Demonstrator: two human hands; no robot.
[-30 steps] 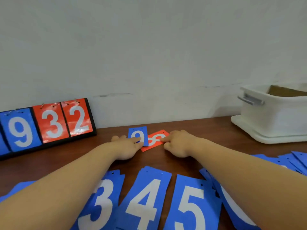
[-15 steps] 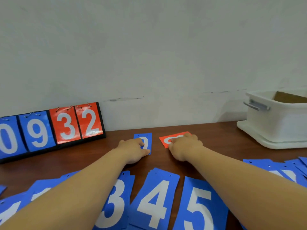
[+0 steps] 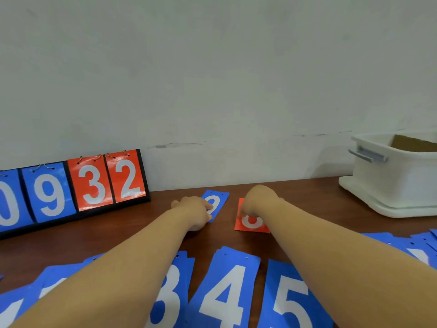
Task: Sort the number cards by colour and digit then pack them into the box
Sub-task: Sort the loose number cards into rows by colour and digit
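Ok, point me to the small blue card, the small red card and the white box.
small blue card (image 3: 221, 197), head view, its far right part beyond the fingers.
small red card (image 3: 251, 222), head view, lower half by the white digit.
white box (image 3: 392, 183), head view, its front wall.

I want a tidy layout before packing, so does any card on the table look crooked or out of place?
The small blue card under the left hand lies tilted, its top leaning right, while the small red card under the right hand sits nearly square. It is the only loose red card in view. The big blue cards fan unevenly along the near edge.
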